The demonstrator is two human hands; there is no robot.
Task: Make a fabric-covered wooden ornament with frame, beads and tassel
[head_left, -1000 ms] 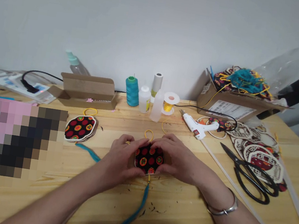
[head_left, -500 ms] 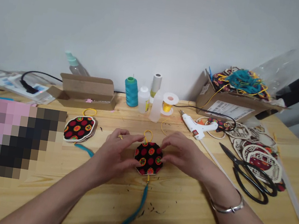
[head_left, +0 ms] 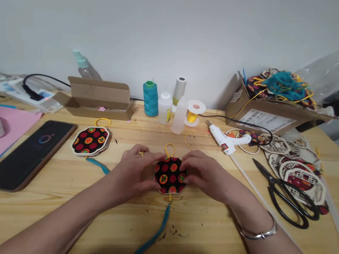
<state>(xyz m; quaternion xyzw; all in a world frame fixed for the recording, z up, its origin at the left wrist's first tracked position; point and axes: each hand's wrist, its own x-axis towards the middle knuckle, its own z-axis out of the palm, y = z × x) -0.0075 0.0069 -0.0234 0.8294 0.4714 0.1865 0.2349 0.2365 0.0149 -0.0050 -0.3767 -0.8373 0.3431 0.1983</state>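
Note:
A small black fabric ornament with red and orange dots lies on the wooden table. It has a yellow loop at its top and a teal tassel hanging toward me. My left hand grips its left edge with curled fingers. On the right edge, the fingers of my right hand press the ornament. A second ornament of the same fabric rests to the left.
A phone and a pink sheet lie at the left. Black scissors and a white glue gun lie at the right, beside cut-out wooden frames. Thread spools, small bottles and cardboard boxes stand along the wall.
My hands opened away from the ornament half a second ago and have closed on its edges again. The view has tilted slightly.

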